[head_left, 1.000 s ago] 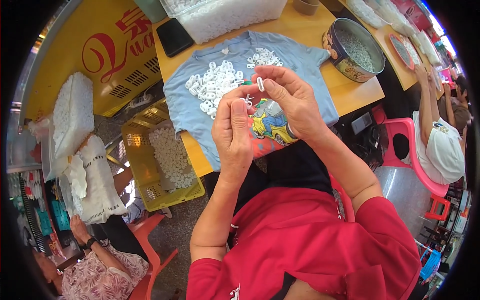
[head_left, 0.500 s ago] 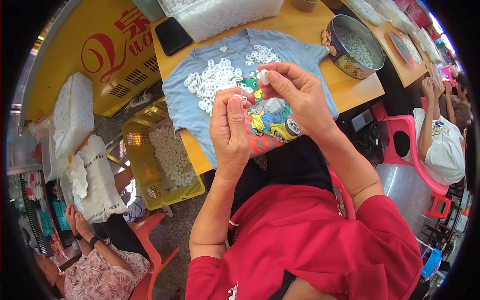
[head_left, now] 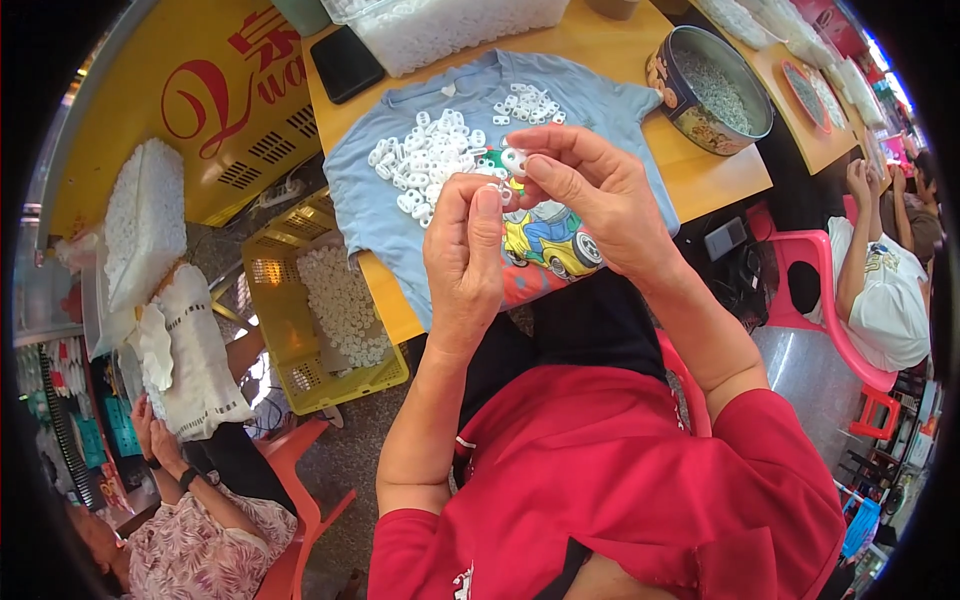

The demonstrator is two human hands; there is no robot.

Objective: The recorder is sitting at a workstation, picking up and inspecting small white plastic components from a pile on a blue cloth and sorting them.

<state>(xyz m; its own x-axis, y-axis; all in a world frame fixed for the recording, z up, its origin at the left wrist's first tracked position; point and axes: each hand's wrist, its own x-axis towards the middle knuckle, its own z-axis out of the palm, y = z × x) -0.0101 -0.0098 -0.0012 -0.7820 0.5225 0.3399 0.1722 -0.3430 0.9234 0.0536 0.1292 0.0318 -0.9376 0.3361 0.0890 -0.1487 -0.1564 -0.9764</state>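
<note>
Above a light blue T-shirt [head_left: 358,200] spread over the table, my two hands are raised close together. My right hand [head_left: 600,195] pinches a small round white plastic piece [head_left: 513,161] with a hole in it, between thumb and forefinger. Just below it, my left hand [head_left: 465,240] is closed, thumb against forefinger, on a small white plastic piece [head_left: 506,193] that the fingers partly cover. Behind the left hand lies a pile of white two-holed plastic pieces [head_left: 422,160] on the shirt. A smaller group of white pieces [head_left: 528,104] lies farther back.
A round tin [head_left: 692,122] of small metal parts stands right. At the back are a clear tub [head_left: 450,40] of white pieces and a black phone [head_left: 345,68]. A yellow crate [head_left: 385,389] sits at left on the floor. Other people sit left and right, near a pink chair [head_left: 815,250].
My hands have drawn slightly closer together. The round white piece in my right hand has turned and shifted a little left and down, so its hole now shows.
</note>
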